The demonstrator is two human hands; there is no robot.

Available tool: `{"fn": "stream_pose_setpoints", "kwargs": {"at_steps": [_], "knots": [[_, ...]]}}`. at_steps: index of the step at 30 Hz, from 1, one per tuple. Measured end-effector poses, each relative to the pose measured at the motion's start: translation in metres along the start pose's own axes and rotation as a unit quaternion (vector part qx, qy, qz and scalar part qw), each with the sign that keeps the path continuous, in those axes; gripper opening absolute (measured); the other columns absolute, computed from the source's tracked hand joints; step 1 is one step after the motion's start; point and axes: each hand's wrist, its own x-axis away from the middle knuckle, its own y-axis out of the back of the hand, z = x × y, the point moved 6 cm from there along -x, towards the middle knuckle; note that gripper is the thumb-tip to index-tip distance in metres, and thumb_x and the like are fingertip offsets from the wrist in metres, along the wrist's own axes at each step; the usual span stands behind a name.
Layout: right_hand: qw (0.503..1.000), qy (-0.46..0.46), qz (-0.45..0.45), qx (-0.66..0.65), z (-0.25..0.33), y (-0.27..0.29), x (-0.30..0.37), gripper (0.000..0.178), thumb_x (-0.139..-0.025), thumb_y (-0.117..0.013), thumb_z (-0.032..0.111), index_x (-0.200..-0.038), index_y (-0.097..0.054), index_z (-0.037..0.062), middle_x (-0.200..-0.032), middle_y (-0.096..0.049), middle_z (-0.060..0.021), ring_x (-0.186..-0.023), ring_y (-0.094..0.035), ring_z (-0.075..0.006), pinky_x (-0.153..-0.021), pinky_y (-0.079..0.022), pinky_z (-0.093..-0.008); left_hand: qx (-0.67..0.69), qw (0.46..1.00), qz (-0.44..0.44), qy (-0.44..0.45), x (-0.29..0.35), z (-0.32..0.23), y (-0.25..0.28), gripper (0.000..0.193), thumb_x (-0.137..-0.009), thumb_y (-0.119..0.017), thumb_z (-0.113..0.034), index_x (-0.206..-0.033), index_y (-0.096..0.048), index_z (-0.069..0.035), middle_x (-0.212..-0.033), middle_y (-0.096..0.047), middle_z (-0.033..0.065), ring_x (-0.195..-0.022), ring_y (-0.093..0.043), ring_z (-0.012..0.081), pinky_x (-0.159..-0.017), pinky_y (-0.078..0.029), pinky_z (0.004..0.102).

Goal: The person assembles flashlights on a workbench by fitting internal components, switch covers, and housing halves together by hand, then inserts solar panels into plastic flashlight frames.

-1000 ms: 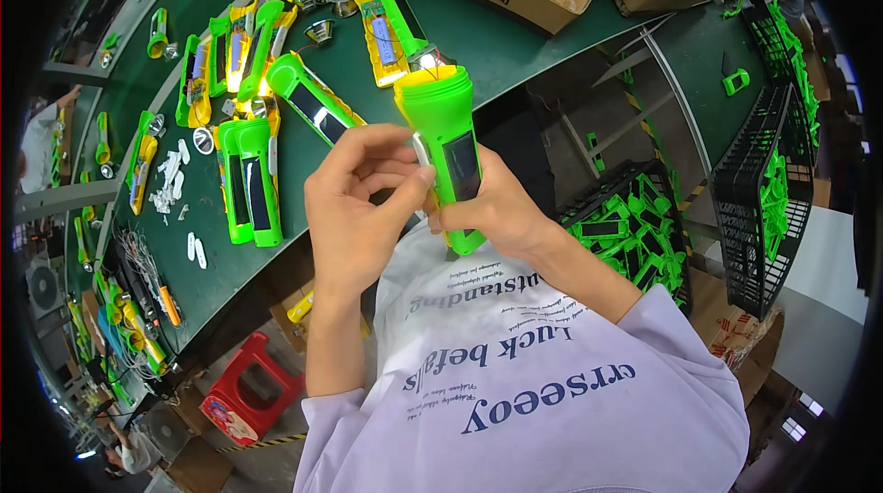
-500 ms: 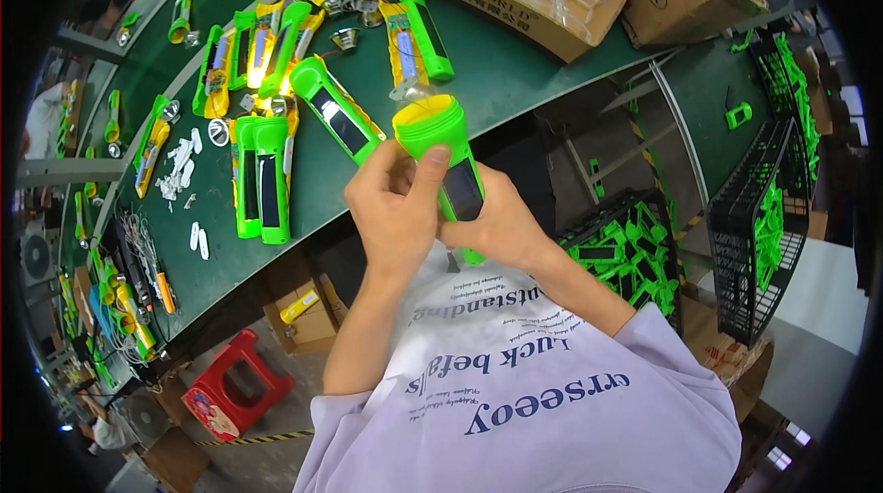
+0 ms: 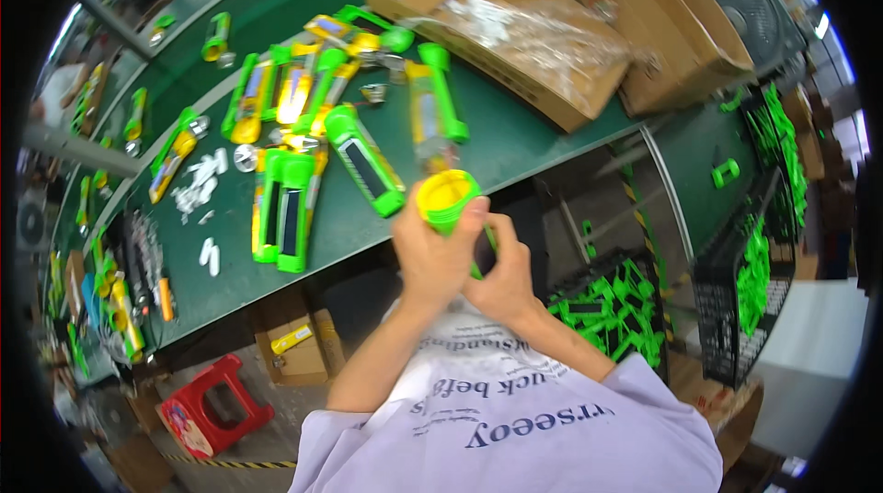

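In front of my body I hold a green flashlight housing (image 3: 443, 220), its wide round head facing away from me with yellow inside. My left hand (image 3: 429, 258) is closed around the head end, thumb across the ribbed rim. My right hand (image 3: 502, 280) grips the body lower down, covering most of its dark panel. Just beyond the head, a yellow inner assembly (image 3: 427, 116) and a green casing (image 3: 445, 93) lie side by side on the green bench. Another green flashlight casing with a dark panel (image 3: 366, 162) rests to the left of my hands.
Several green casings and yellow assemblies, one lit, lie around a casing (image 3: 294, 212) on the left. White plastic pieces (image 3: 200, 182) are scattered beyond. An open carton (image 3: 561, 93) sits at the back right. Below the edge are a crate of green parts (image 3: 612, 314) and a red stool (image 3: 213, 406).
Both hands have drawn the flashlight housing nearer my body, and my fingers have shifted on it. The head view has tilted up, showing more of the cartons and fan.
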Motion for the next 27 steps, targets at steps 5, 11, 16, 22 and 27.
{"fn": "stream_pose_setpoints", "kwargs": {"at_steps": [5,11,16,22,27], "knots": [[0.973,-0.041,0.159,-0.164,-0.020,-0.013,-0.001,0.048,-0.071,-0.074,0.015,-0.107,-0.047,-0.0009,-0.070,-0.057,-0.0104,-0.049,-0.052,-0.0181,-0.046,-0.042,-0.0317,-0.141,0.982,0.021,-0.125,-0.016,-0.027,0.006,0.047,-0.076,-0.080,-0.029,-0.106,-0.061,0.002,-0.096,-0.066,0.0149,-0.085,-0.064,0.0291,-0.077,-0.050,0.0366],[0.588,-0.310,0.318,-0.676,0.003,-0.037,0.032,0.034,-0.073,-0.063,0.014,-0.099,-0.043,0.0025,-0.061,-0.046,-0.0087,-0.050,-0.047,-0.0193,-0.042,-0.040,-0.0311,-0.181,0.941,0.264,0.108,-0.069,-0.029,0.056,0.047,-0.100,-0.043,-0.037,-0.107,-0.067,0.003,-0.085,-0.070,0.0090,-0.072,-0.063,0.0130,-0.061,-0.051,0.0269],[0.610,-0.265,0.270,-0.696,-0.012,-0.022,0.026,0.035,-0.077,-0.062,0.022,-0.101,-0.042,0.0046,-0.061,-0.045,-0.0083,-0.050,-0.048,-0.0199,-0.044,-0.042,-0.0327,-0.465,0.882,-0.035,-0.059,-0.149,-0.024,0.253,0.024,-0.090,-0.061,-0.021,-0.092,-0.069,0.002,-0.072,-0.066,0.0056,-0.063,-0.061,0.0121,-0.055,-0.048,0.0274],[0.633,-0.243,0.232,-0.698,-0.022,-0.007,0.018,0.035,-0.078,-0.060,0.023,-0.100,-0.041,0.0045,-0.061,-0.046,-0.0093,-0.048,-0.047,-0.0199,-0.043,-0.040,-0.0316,-0.564,0.815,-0.123,-0.056,-0.169,-0.015,0.399,0.013,-0.078,-0.068,-0.006,-0.090,-0.071,-0.002,-0.077,-0.069,0.0143,-0.072,-0.066,0.0238,-0.067,-0.049,0.0336],[0.651,-0.224,0.235,-0.686,-0.022,-0.005,0.016,0.034,-0.078,-0.060,0.023,-0.100,-0.042,0.0044,-0.061,-0.046,-0.0090,-0.047,-0.047,-0.0196,-0.042,-0.038,-0.0317,-0.576,0.801,-0.144,-0.075,-0.174,-0.012,0.408,0.013,-0.079,-0.067,-0.005,-0.091,-0.071,-0.002,-0.081,-0.070,0.0154,-0.077,-0.067,0.0270,-0.070,-0.050,0.0352]]}}
